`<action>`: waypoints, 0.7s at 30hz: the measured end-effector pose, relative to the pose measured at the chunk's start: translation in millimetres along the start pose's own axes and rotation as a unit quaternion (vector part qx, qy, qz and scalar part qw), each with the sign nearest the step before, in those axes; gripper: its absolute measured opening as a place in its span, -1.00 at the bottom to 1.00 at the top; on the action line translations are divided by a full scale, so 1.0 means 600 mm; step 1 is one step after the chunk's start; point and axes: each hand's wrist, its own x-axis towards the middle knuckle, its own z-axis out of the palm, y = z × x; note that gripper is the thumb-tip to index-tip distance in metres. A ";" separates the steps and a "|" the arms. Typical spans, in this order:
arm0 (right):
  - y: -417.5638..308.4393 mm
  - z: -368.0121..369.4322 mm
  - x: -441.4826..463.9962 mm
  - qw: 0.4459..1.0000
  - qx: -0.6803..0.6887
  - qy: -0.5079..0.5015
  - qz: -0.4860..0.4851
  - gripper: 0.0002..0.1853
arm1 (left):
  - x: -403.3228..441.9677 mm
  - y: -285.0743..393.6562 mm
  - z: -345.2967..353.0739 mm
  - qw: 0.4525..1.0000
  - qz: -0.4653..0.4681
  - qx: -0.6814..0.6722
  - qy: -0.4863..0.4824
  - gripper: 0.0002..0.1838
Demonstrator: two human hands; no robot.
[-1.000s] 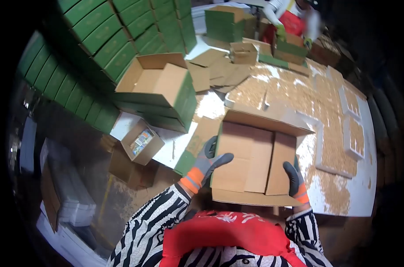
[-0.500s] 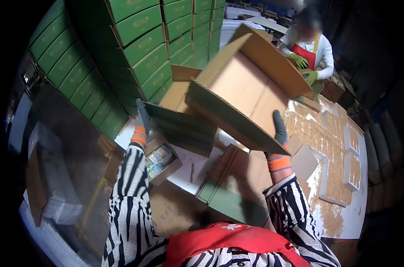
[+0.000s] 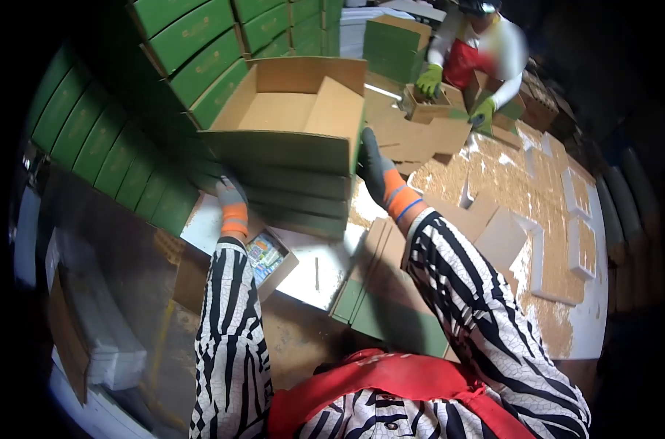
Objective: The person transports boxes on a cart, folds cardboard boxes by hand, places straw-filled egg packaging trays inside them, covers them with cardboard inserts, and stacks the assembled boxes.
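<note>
An open green cardboard box (image 3: 274,146) tops a stack of similar boxes at the upper left centre, its brown inside facing up. My right hand (image 3: 376,170), in a grey and orange glove, lies against the stack's right side near the top box, thumb along the edge and the other fingers mostly hidden. Lower down, at the stack's left front corner, is my left hand (image 3: 232,201), its fingers partly blurred against the dark green side. Just right of it stands a small carton (image 3: 279,272) with colourful packets (image 3: 263,254) inside.
Tall stacks of green boxes (image 3: 200,55) rise at the left. Flat green and brown cardboard (image 3: 391,293) lies on the near table edge. White trays (image 3: 580,245) and brown loose material (image 3: 508,183) cover the right side. A co-worker (image 3: 479,58) in green gloves handles boxes beyond.
The box held between both hands a second ago has moved left and up, onto the stack. My right hand has followed to the stack's right side; my left is at its lower left.
</note>
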 end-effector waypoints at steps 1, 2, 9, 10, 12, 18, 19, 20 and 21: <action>0.006 -0.015 -0.044 0.994 -0.073 0.006 -0.075 -0.20 | -0.006 0.003 0.002 1.000 0.008 0.009 0.027 -0.47; 0.008 -0.024 -0.100 0.978 -0.149 0.011 -0.149 -0.23 | -0.024 0.016 0.002 0.998 0.019 0.011 0.058 -0.49; 0.006 -0.215 -0.567 0.877 -0.294 0.380 -0.011 -0.32 | -0.421 0.043 0.098 0.975 0.023 0.033 -0.220 -0.34; 0.047 -0.295 -0.626 0.813 -0.354 0.458 -0.067 -0.31 | -0.456 0.048 0.109 0.927 0.123 0.251 -0.249 -0.27; 0.089 -0.394 -0.732 0.496 -0.645 0.579 0.048 -0.23 | -0.497 0.035 0.157 0.901 0.017 0.316 -0.295 -0.18; 0.128 -0.394 -0.763 0.717 -0.387 0.579 0.032 -0.30 | -0.548 -0.002 0.181 0.864 0.112 0.371 -0.322 -0.33; 0.084 -0.364 -0.754 0.772 -0.291 0.564 -0.019 -0.37 | -0.543 -0.009 0.178 0.878 0.119 0.337 -0.319 -0.36; 0.025 -0.321 -0.745 0.817 -0.189 0.540 -0.071 -0.44 | -0.532 -0.009 0.171 0.899 0.070 0.288 -0.322 -0.30; -0.008 -0.316 -0.746 0.845 -0.135 0.510 -0.083 -0.50 | -0.521 0.008 0.174 0.908 0.163 0.308 -0.232 -0.26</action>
